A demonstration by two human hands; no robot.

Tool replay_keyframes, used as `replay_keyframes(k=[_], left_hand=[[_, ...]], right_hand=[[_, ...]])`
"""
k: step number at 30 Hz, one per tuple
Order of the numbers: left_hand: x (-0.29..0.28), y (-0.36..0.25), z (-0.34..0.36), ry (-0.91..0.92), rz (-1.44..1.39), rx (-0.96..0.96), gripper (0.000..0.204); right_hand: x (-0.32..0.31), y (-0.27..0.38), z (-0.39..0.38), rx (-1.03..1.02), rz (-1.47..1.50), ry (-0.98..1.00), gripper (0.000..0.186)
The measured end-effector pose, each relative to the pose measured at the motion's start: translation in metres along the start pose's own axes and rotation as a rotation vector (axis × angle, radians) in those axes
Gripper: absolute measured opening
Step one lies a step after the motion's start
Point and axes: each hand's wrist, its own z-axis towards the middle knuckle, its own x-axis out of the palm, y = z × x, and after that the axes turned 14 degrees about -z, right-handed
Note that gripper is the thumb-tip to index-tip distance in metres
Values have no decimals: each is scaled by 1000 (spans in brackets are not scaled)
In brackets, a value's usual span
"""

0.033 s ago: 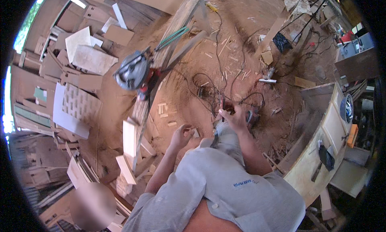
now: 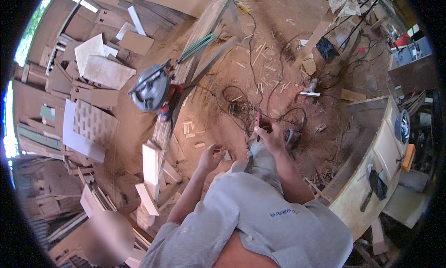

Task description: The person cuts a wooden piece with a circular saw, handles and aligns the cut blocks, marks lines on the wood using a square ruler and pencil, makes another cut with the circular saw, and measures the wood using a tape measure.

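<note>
In front of my body, my right hand (image 2: 272,134) is closed round a slim red and dark object (image 2: 259,120), which points away from me; its kind does not show clearly. To its left is my left hand (image 2: 212,157), fingers loosely curled, with a gap between thumb and fingers and nothing visible in it. A small pale piece (image 2: 227,155) shows just beyond those fingertips; whether they touch it I cannot tell. Beside my right hand a red and dark power tool (image 2: 292,135) lies on the ground, partly covered by the hand.
At left, a circular saw (image 2: 151,88) rests against a long wooden beam (image 2: 186,68) bearing a green looped strap (image 2: 197,47). Black cables (image 2: 237,105) and wood offcuts (image 2: 188,127) litter the dirt floor. Boards (image 2: 95,124) lean at left; a pale panel (image 2: 367,193) stands at right.
The slim object in my right hand has turned slightly and shows more of its red face. My left hand stays almost where it was. The whole view has shifted a little.
</note>
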Motion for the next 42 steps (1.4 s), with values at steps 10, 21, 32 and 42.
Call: replay_keyframes(k=[10, 21, 32, 42], left_hand=[[29, 93, 330, 99, 314, -111, 49], [37, 281, 703, -157, 900, -119, 25], [-61, 406, 882, -273, 1081, -70, 37], [-82, 363, 854, -337, 1252, 261, 34]], right_hand=[[-12, -172, 165, 208, 86, -358, 45], [5, -296, 234, 527, -69, -328, 39], [22, -358, 314, 261, 136, -216, 37], [60, -349, 368, 253, -100, -150, 38]])
